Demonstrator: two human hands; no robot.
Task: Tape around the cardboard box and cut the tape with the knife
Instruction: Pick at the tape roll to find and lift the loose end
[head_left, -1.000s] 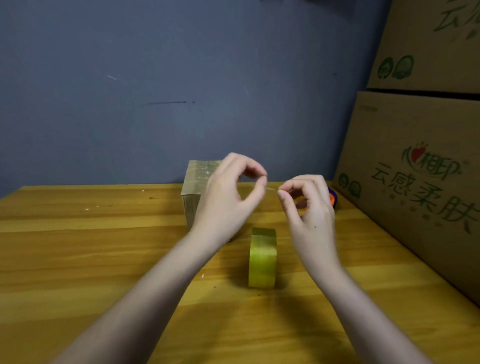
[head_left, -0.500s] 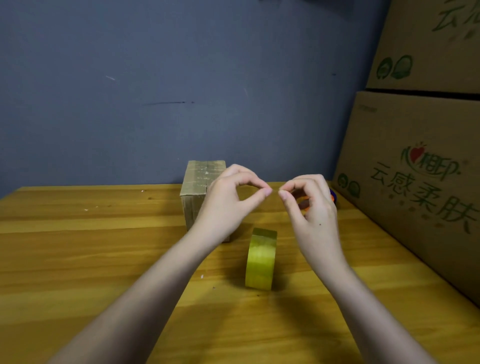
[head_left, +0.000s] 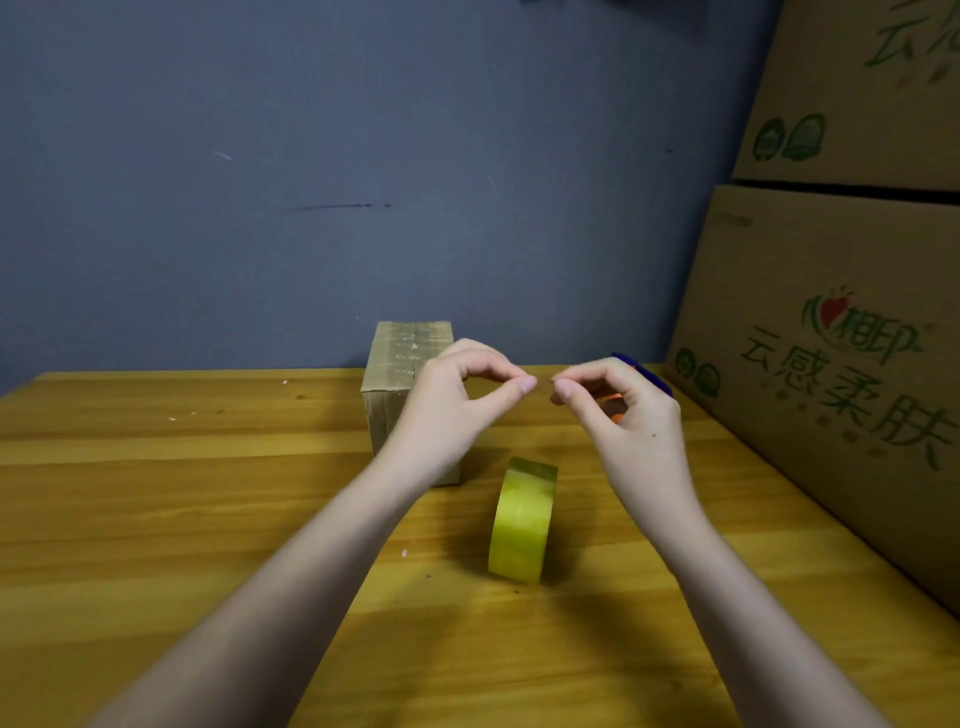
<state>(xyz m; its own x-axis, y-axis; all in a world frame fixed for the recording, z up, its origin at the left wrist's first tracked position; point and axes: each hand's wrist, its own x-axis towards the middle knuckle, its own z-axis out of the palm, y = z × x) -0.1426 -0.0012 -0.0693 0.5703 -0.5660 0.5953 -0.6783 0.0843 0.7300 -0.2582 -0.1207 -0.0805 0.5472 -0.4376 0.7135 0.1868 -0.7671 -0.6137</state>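
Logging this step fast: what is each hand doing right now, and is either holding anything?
Left hand: thumb and forefinger pinched, nothing visible in the pinch.
Right hand: pinched likewise; cannot tell if it holds anything.

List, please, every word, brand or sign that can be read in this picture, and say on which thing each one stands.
"心相印": green brand name with a red heart, on the large carton at the right.
"云感柔肤": large green characters below it, same carton.
Round green leaf signs, no words: on that carton and on the upper carton.
Green print at the upper carton's top: cut off, unreadable.
Small cardboard box, tape roll: no text.
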